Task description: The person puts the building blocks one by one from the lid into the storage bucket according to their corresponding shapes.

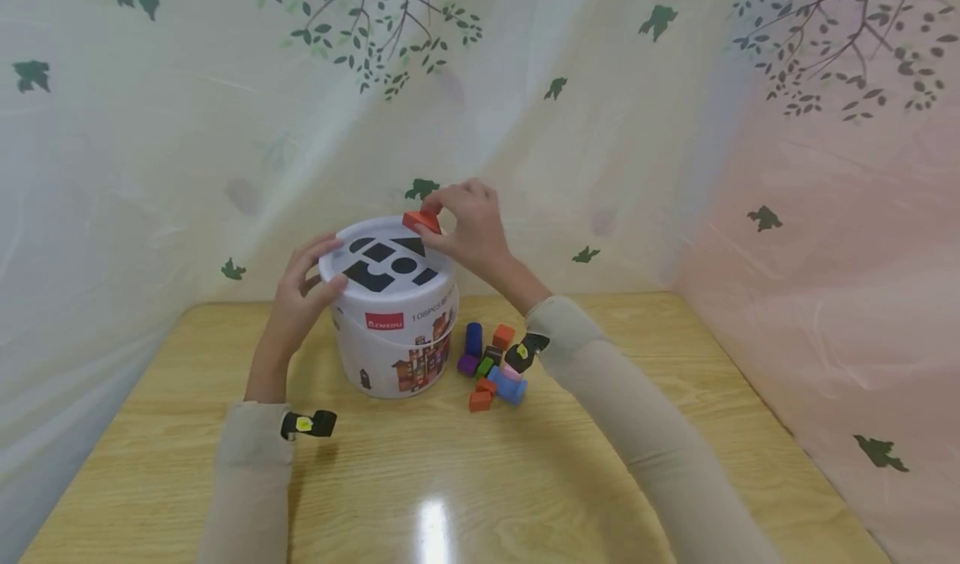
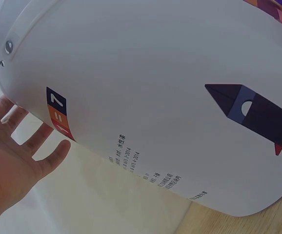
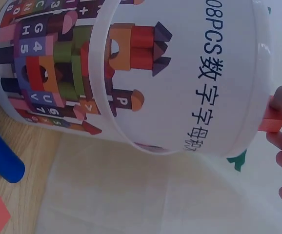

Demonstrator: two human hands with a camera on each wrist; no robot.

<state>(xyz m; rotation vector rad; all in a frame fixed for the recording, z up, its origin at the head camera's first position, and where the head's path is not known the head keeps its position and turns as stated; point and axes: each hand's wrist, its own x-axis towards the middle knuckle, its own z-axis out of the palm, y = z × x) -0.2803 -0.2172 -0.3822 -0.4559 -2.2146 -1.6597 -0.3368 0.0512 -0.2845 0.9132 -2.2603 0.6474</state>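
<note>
A white bucket point(image 1: 356, 339) with printed sides stands upright on the table, its lid point(image 1: 335, 266) cut with several black-looking shaped holes. My right hand point(image 1: 476, 227) pinches a red block point(image 1: 420, 221) between thumb and fingers over the lid's far right edge. In the right wrist view the red block point(image 3: 271, 119) shows right at the lid's rim. My left hand point(image 1: 296, 293) rests against the left side of the lid, fingers spread along its rim. From the left wrist view, the left hand point(image 2: 14, 151) lies beside the bucket wall with its fingers apart.
Right of the bucket lies a small pile of coloured blocks, among them a dark blue cylinder point(image 1: 473, 339), an orange cube point(image 1: 503, 336) and a light blue block point(image 1: 512, 387). A thin handle point(image 3: 98, 53) hangs across the bucket's side. Behind the wooden table point(image 1: 600, 464) hangs a leaf-patterned curtain point(image 1: 570, 156).
</note>
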